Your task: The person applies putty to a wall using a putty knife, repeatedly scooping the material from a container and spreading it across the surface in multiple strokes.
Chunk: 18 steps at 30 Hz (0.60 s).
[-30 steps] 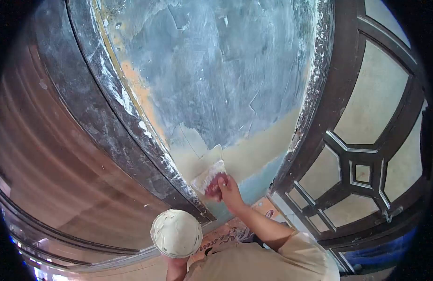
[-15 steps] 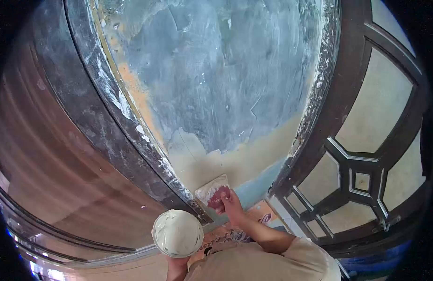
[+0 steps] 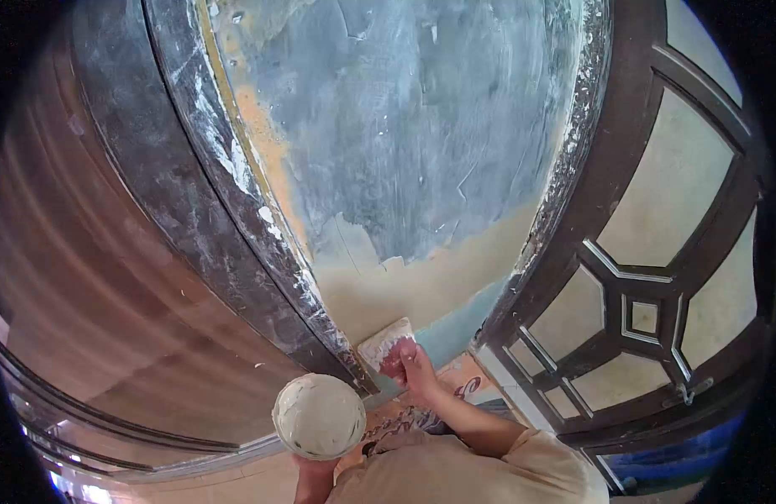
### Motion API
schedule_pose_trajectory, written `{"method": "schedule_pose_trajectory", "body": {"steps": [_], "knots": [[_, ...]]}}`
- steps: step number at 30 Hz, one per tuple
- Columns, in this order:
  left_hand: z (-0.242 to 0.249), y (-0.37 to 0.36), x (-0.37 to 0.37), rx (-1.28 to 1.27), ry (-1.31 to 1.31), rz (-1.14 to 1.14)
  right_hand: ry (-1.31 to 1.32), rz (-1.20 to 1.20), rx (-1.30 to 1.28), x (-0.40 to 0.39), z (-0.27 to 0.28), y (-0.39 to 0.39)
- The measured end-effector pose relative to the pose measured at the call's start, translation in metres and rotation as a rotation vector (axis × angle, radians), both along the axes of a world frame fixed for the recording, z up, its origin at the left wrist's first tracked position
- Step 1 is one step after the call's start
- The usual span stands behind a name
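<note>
My right hand (image 3: 417, 374) is closed around a wide putty knife (image 3: 386, 344), its reddish face smeared with white putty. The blade sits against the low part of the wall (image 3: 405, 151), near the left frame. Around and above it runs a band of smooth beige putty (image 3: 430, 286). Below me, my left hand (image 3: 312, 467) grips a round tub of putty (image 3: 319, 417) from underneath; most of its fingers are hidden by the tub. Pale putty coats the tub's rim and inside.
On the left stands a dark wooden frame (image 3: 228, 235) splashed with white, beside a brown curtain-like surface (image 3: 110, 252). To the right is a dark door with pale panels (image 3: 673, 185) and a metal latch (image 3: 694, 391). Patterned orange material (image 3: 472, 378) lies at the wall's foot.
The view has shifted slightly, so the wall sits a little farther right. My right hand and the putty knife remain low on the wall. The tub has tipped slightly, showing more of its inside.
</note>
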<state>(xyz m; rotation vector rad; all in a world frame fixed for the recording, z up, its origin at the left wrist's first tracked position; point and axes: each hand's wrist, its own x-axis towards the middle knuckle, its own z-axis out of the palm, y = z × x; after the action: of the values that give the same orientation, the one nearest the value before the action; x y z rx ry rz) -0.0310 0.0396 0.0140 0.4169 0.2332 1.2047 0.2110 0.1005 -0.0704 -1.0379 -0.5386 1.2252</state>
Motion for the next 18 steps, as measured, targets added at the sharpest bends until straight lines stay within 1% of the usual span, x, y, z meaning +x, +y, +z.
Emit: {"method": "schedule_pose_trajectory", "body": {"steps": [1, 2, 3, 4, 5, 7, 8, 10, 11, 12, 13, 14, 15, 17, 18], "knots": [[-0.005, -0.003, -0.006, 0.000, 0.001, -0.003, -0.069, 0.007, 0.003, 0.000, 0.035, -0.003], [-0.006, -0.004, -0.010, -0.005, 0.003, -0.006, -0.068, 0.004, -0.002, 0.001, 0.062, 0.003], [-0.002, -0.001, -0.008, -0.012, 0.008, -0.010, -0.121, -0.021, 0.121, 0.002, 0.085, 0.011], [0.003, 0.005, -0.006, -0.016, 0.011, -0.015, -0.176, -0.047, 0.247, 0.003, 0.103, 0.019], [0.007, 0.011, -0.004, -0.018, 0.013, -0.021, -0.176, -0.053, 0.244, 0.002, 0.118, 0.027], [0.009, 0.013, -0.006, -0.020, 0.020, -0.030, -0.295, -0.168, 0.282, -0.001, 0.136, 0.037], [0.009, 0.015, -0.003, -0.019, 0.025, -0.036, -0.293, -0.175, 0.281, 0.002, 0.117, 0.042], [0.000, 0.009, -0.016, -0.024, 0.032, -0.049, -0.486, -0.125, 0.164, 0.014, 0.041, 0.052], [-0.005, 0.005, -0.022, -0.026, 0.035, -0.054, -0.538, -0.142, 0.095, 0.014, 0.010, 0.045], [-0.008, 0.003, -0.026, -0.027, 0.037, -0.058, -0.531, -0.167, 0.068, 0.014, -0.029, 0.034], [-0.013, -0.001, -0.032, -0.027, 0.040, -0.063, -0.525, -0.192, 0.041, 0.012, -0.058, 0.022], [-0.014, 0.000, -0.032, -0.023, 0.040, -0.068, -0.526, -0.199, 0.044, 0.010, -0.065, 0.010], [-0.017, -0.001, -0.036, -0.018, 0.040, -0.071, -0.435, -0.191, 0.038, 0.008, -0.068, 0.001], [-0.018, 0.000, -0.036, -0.015, 0.041, -0.071, -0.242, -0.202, 0.003, 0.004, -0.040, -0.003], [-0.018, 0.000, -0.038, -0.019, 0.044, -0.072, -0.219, -0.167, 0.081, 0.007, -0.017, 0.005]]}}
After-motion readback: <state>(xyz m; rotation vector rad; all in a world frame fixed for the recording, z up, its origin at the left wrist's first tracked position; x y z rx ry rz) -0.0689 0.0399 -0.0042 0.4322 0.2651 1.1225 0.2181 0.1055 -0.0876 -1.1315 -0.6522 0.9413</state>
